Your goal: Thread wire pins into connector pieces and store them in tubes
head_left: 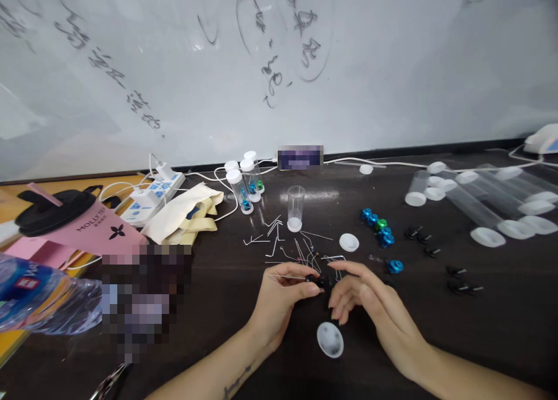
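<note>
My left hand (pixel 283 292) pinches a thin metal wire with a small black part (pixel 318 281) at its tip, low over the dark table. My right hand (pixel 361 295) is right beside it, fingers curled toward the same black part and touching it. Several bent metal wires (pixel 288 240) lie just beyond my hands. A white cap (pixel 330 339) rests between my wrists. An upright clear tube (pixel 295 208) stands farther back, with another white cap (pixel 349 242) near it. Blue and green round pieces (pixel 378 227) lie to the right.
Small black screws (pixel 436 254) are scattered on the right, with long clear tubes with white caps (pixel 479 202) behind them. Three capped vials (pixel 244 185), a cloth bag (pixel 187 214), a power strip (pixel 150 196) and a water bottle (pixel 43 298) lie on the left. A whiteboard stands behind.
</note>
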`<state>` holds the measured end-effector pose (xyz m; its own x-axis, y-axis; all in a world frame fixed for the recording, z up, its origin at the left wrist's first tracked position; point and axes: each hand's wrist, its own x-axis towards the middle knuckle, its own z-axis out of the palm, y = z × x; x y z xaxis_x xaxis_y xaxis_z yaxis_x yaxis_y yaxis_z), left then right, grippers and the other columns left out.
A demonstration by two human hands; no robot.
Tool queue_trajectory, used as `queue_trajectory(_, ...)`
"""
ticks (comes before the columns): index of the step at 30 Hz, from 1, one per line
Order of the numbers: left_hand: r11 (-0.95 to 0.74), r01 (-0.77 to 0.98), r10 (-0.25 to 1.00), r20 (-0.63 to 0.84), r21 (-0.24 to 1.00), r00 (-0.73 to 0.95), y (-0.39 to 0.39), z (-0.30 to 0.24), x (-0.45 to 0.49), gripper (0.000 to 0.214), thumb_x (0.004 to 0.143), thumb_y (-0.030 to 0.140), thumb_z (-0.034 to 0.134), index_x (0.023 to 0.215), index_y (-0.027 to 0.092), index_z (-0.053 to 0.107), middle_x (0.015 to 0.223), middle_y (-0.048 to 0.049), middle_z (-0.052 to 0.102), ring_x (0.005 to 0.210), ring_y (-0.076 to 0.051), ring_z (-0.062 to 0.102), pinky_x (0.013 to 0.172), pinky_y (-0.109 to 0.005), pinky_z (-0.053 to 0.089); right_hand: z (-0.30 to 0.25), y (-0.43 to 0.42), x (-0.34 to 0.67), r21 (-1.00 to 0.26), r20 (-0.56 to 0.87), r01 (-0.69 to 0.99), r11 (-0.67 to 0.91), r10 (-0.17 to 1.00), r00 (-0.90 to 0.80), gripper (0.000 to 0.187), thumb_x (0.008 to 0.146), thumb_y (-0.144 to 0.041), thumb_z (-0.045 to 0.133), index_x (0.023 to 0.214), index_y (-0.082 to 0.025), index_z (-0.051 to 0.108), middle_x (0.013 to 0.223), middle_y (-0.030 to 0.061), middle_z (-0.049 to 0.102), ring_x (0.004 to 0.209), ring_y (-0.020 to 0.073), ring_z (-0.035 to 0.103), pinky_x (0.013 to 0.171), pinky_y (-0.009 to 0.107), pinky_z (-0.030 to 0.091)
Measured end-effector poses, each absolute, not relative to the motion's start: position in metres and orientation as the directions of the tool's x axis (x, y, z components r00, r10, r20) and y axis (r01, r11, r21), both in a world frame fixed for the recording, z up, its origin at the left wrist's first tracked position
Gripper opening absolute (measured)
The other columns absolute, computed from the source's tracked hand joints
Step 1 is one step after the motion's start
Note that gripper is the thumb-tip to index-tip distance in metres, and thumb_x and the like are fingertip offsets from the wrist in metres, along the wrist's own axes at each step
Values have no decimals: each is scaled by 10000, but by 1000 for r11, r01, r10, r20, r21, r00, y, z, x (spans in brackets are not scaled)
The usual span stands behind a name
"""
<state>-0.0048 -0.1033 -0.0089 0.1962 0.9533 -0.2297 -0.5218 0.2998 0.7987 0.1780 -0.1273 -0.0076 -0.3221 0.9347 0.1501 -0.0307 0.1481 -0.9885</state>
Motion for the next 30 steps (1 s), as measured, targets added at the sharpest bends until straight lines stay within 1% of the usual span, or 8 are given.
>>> queue_trajectory(3,305,-519,952,-233,799,201,-103,-9,-5,246,529,115,880,739,147,756,759,-31,751,687,-142,684,739,-271,565,-8,-127,178,-989,147,-23,147,931,-333,362,1027,-412,319,1251,-216,525,846,54,679,702,174,671,641,318,560)
queue_trajectory(7,302,-526,953,-233,795,196,-103,-7,-5,243,526,103,877,731,152,757,764,-28,755,689,-136,683,731,-259,565,-7,-127,178,-989,147,-28,145,933,-327,364,1025,-419,323,1277,-225,500,853,52,679,698,176,672,638,323,562)
queue_trajectory(11,304,-530,952,-234,792,197,-103,-7,-5,233,535,92,870,732,150,759,757,-28,756,684,-134,683,731,-255,565,-8,-128,178,-989,144,-17,146,932,-331,357,1028,-409,323,1239,-212,534,835,49,677,687,164,668,639,309,559)
queue_trajectory(14,298,-533,954,-230,792,191,-103,-8,-5,236,538,89,868,737,150,759,764,-26,756,689,-132,680,734,-258,566,-8,-127,178,-989,143,-26,143,935,-325,358,1030,-401,321,1264,-211,514,845,50,677,689,162,669,638,307,560)
queue_trajectory(18,309,-529,950,-235,790,205,-104,-9,-5,232,550,83,863,746,150,759,762,-25,755,690,-130,683,741,-255,562,-8,-127,178,-990,142,-26,141,931,-336,356,1031,-399,318,1239,-210,538,854,54,675,704,166,670,642,311,560)
queue_trajectory(21,305,-525,951,-230,794,206,-104,-9,-5,231,557,80,860,752,152,759,771,-25,756,696,-131,684,743,-253,559,-8,-127,179,-989,145,-27,144,932,-332,359,1032,-401,316,1258,-219,526,877,54,672,702,160,668,645,307,559)
queue_trajectory(30,297,-525,954,-225,797,198,-105,-10,-5,239,539,86,868,742,147,758,766,-31,756,688,-133,682,736,-256,558,-10,-128,179,-989,149,-30,147,929,-340,359,1029,-403,326,1266,-222,526,862,50,673,691,161,668,640,308,562)
